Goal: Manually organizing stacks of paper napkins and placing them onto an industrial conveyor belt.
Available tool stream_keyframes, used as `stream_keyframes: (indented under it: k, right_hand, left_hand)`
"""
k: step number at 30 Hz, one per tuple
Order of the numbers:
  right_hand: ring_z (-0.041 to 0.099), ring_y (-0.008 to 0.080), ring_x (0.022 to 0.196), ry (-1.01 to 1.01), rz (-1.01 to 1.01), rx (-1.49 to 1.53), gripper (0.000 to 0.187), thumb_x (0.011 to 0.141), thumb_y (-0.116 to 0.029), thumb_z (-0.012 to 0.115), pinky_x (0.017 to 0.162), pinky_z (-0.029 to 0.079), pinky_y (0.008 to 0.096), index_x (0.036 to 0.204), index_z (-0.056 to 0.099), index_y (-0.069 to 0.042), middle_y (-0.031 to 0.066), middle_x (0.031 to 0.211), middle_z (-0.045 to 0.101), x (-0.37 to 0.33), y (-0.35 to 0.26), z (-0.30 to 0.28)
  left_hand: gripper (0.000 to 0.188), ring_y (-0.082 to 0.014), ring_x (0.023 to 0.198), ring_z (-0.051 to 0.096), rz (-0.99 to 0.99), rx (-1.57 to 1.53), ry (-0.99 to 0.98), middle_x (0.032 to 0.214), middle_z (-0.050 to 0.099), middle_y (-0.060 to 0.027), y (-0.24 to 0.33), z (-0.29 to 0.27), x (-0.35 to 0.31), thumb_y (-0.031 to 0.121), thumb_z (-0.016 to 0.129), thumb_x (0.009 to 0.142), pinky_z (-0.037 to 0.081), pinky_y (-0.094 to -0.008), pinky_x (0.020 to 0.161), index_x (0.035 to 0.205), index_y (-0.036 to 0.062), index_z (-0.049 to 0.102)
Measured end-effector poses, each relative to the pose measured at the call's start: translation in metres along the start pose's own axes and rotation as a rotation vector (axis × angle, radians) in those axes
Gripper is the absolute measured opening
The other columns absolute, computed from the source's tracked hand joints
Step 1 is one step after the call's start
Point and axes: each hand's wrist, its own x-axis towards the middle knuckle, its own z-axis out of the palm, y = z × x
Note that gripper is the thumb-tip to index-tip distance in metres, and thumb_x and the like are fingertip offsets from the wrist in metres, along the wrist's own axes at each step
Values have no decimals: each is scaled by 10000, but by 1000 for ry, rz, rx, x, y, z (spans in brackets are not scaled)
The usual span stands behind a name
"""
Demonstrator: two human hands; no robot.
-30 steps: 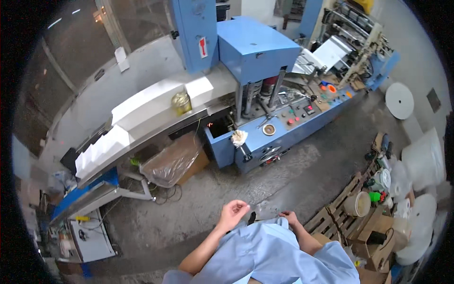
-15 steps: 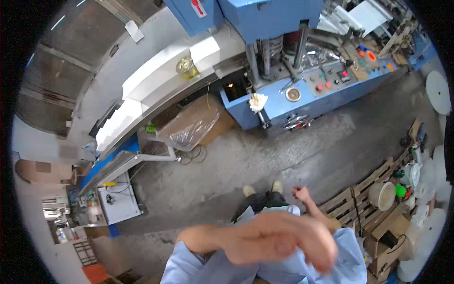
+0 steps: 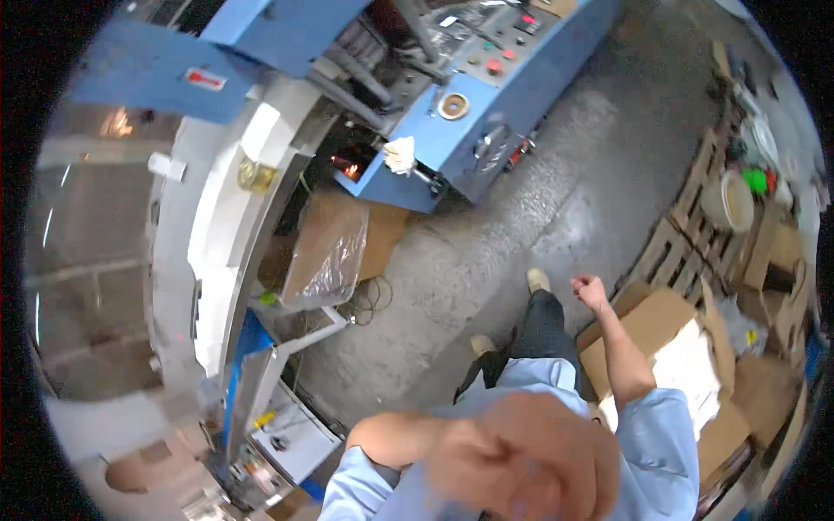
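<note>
My left hand [image 3: 530,456] is raised very near the camera and smeared by motion. Its fingers are too blurred to read. Lower down and farther off, my right hand [image 3: 591,292] hangs past the end of its light blue sleeve, fingers curled in, with nothing visible in them. Neither hand touches anything that I can see. Closest to my right hand is an open cardboard box [image 3: 647,317] with white material inside. A blue machine [image 3: 469,148] stands ahead, with red buttons and a crumpled white cloth [image 3: 400,155] at its near corner.
Wooden pallets [image 3: 669,239] and a white bucket [image 3: 728,201] line the right side. On the left, a plastic-wrapped brown box [image 3: 330,252] stands beside a pale metal frame [image 3: 308,340]. Cables lie on the grey concrete floor [image 3: 417,304].
The view has turned and moved forward, so the blue machine sits farther up and left. The open box has come into view at right. My left hand is nearer the camera; my right stays curled.
</note>
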Motion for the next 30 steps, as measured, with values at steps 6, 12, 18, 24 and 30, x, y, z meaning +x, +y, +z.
stream_keyframes:
  k: [6, 12, 18, 24, 30]
  right_hand:
    - [607, 123, 696, 163, 66, 122, 240, 829, -175, 690, 660, 502, 299, 948, 682, 33, 56, 782, 680, -75, 115, 54]
    - [679, 268, 751, 18, 167, -124, 178, 822, -191, 684, 710, 508, 366, 794, 698, -15, 193, 774, 676, -97, 152, 195]
    - [669, 378, 832, -205, 40, -348, 331, 794, -378, 705, 728, 540, 412, 939, 719, -81, 173, 865, 694, -27, 198, 278]
    - [453, 394, 1262, -537, 185, -704, 651, 738, -530, 618, 1068, 363, 492, 1230, 640, -104, 168, 1428, 442, 45, 331, 304]
    - [535, 329, 1203, -665, 320, -911, 667, 719, -571, 632, 1015, 435, 426, 1180, 661, -90, 170, 1292, 570, 116, 348, 325]
  left_hand:
    - [268, -203, 897, 656, -492, 996, 694, 956, 691, -130, -130, -170, -135, 242, 550, 971, 497, -339, 797, 1059, 14, 661]
    - [489, -391, 990, 630, -1355, 1162, 804, 1028, 672, -215, -263, -278, -463, 461, 525, 943, 493, -448, 829, 1146, 29, 632]
    - [803, -424, 1077, 582, -1621, 866, 729, 1296, 521, -296, -388, -291, -620, 550, 525, 911, 485, -474, 894, 1476, 46, 257]
    - [1149, -485, 1144, 484, -1841, 1265, 880, 1336, 365, -338, -448, -342, -549, 483, 758, 733, 461, -573, 892, 1512, 67, 22]
    - [1145, -457, 1104, 512, -1645, 1289, 1050, 1293, 406, -310, -420, -368, -552, 523, 725, 743, 475, -517, 898, 1507, 42, 22]
